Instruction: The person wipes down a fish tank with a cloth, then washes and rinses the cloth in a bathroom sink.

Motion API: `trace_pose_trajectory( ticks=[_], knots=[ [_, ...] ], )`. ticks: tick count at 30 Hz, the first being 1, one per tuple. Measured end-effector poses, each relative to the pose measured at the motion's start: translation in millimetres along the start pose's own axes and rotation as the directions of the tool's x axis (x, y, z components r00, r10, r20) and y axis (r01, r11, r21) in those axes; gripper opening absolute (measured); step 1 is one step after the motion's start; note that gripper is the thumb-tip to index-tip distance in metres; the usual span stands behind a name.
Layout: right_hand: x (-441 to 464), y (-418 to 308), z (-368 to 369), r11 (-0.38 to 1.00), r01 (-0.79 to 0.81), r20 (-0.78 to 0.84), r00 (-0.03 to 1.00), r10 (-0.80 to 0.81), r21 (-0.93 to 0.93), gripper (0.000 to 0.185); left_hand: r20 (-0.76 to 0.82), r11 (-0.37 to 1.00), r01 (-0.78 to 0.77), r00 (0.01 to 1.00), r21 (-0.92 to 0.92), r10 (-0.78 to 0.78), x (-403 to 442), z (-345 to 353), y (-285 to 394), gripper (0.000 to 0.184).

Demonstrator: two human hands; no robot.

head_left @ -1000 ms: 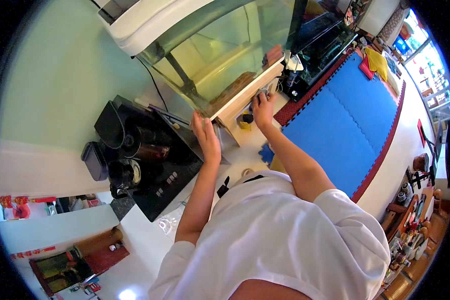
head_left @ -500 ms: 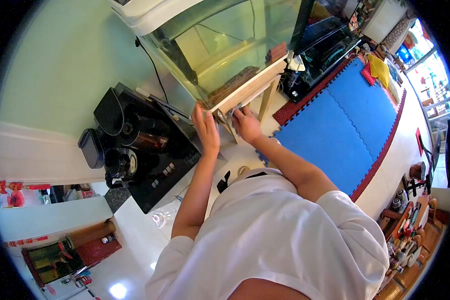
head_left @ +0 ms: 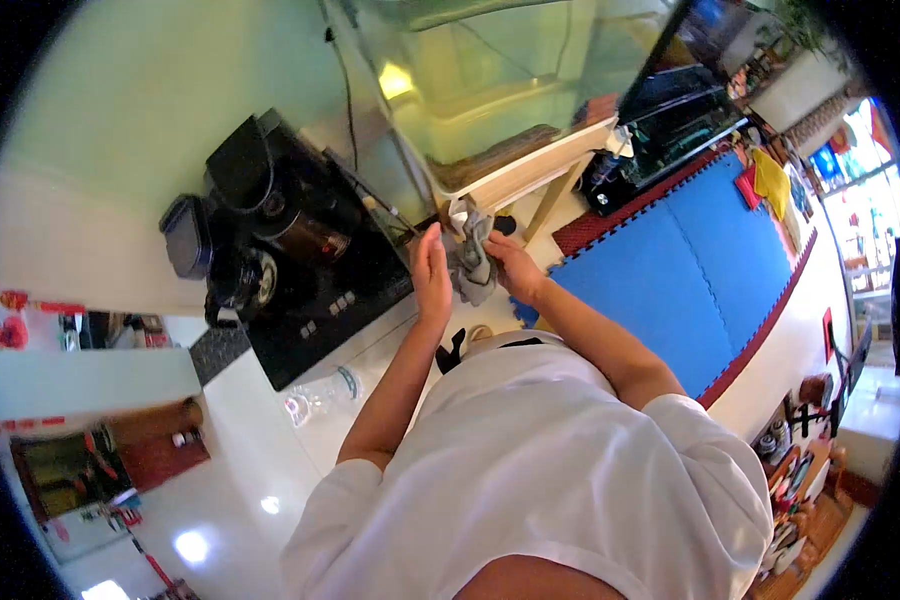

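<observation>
A crumpled grey cloth [head_left: 476, 262] hangs between my two hands, in front of the corner of a wooden stand [head_left: 530, 172]. My right hand [head_left: 514, 265] is closed on the right side of the cloth. On the other side, my left hand [head_left: 431, 277] is raised with its fingers stretched up and near one another, the palm turned toward the cloth and nothing visible in it. Above, a glass fish tank [head_left: 500, 90] with a long brown piece along its bottom rests on the stand.
To the left, black appliances [head_left: 300, 225] stand on a black surface [head_left: 340, 318]. A clear plastic bottle [head_left: 320, 395] lies below it. Blue foam mats [head_left: 670, 290] with a dark red border cover the floor at right. A black cable [head_left: 345, 85] hangs by the wall.
My right hand has drawn back from under the tank's edge, and the grey cloth now shows more fully. My left hand has come away from the tank corner. The view has shifted.
</observation>
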State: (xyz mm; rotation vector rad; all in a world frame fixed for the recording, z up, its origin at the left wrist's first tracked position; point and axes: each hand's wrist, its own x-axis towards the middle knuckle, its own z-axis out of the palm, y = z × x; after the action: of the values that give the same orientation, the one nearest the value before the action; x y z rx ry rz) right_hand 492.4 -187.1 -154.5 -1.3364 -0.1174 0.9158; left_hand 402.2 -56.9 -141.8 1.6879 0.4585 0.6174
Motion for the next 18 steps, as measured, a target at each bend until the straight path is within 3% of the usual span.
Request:
trace_pose_trajectory(
  ticks=[2, 4, 5, 7, 8, 10, 12, 14, 15, 16, 18],
  knots=[
    [-1, 2, 12, 0.868, -0.135, 0.244, 0.970, 0.017, 0.477, 0.032, -0.001, 0.998, 0.010, 1.000, 0.059, -0.010, -11, -15, 1, 0.038],
    [4, 1, 18, 0.854, -0.208, 0.263, 0.961, 0.086, 0.477, 0.030, 0.079, 0.885, -0.278, 0.960, 0.373, 0.268, -18, -20, 4, 0.043],
    [4, 0, 20, 0.854, -0.245, 0.298, 0.948, 0.111, 0.459, 0.029, 0.056, 0.885, -0.262, 0.964, 0.385, 0.261, -23, -20, 7, 0.043],
    [-10, -18, 43, 0.875, -0.312, 0.293, 0.933, 0.209, 0.370, 0.028, 0.185, 0.738, -0.374, 0.926, 0.562, 0.329, -33, -20, 18, 0.051],
    [-9, -13, 47, 0.875, -0.333, 0.314, 0.922, 0.224, 0.352, 0.028, 0.160, 0.738, -0.351, 0.934, 0.577, 0.319, -36, -23, 16, 0.051],
    [-1, 2, 46, 0.813, -0.392, 0.530, 0.839, 0.124, 0.431, 0.031, 0.187, 0.840, -0.259, 0.964, 0.477, 0.191, -42, -31, 4, 0.055],
    [7, 17, 43, 0.877, -0.377, 0.579, 0.802, 0.148, 0.298, 0.042, 0.163, 0.863, -0.224, 0.972, 0.453, 0.167, -42, -47, -14, 0.057],
    [-9, 9, 50, 0.965, -0.258, 0.405, 0.877, 0.258, -0.056, 0.050, 0.216, 0.793, -0.254, 0.964, 0.554, 0.158, -41, -68, -28, 0.057],
    [-10, 6, 49, 0.961, -0.156, 0.420, 0.875, 0.242, -0.228, 0.053, 0.108, 0.709, -0.241, 0.968, 0.662, 0.229, -38, -76, -26, 0.055],
    [-11, 2, 50, 0.960, -0.159, 0.424, 0.871, 0.247, -0.232, 0.053, 0.101, 0.709, -0.234, 0.969, 0.665, 0.225, -32, -86, -15, 0.055],
    [-13, -5, 51, 0.939, -0.211, 0.411, 0.857, 0.311, -0.272, 0.048, -0.189, 0.655, -0.024, 0.949, 0.756, 0.254, -18, -102, 3, 0.054]
  ],
)
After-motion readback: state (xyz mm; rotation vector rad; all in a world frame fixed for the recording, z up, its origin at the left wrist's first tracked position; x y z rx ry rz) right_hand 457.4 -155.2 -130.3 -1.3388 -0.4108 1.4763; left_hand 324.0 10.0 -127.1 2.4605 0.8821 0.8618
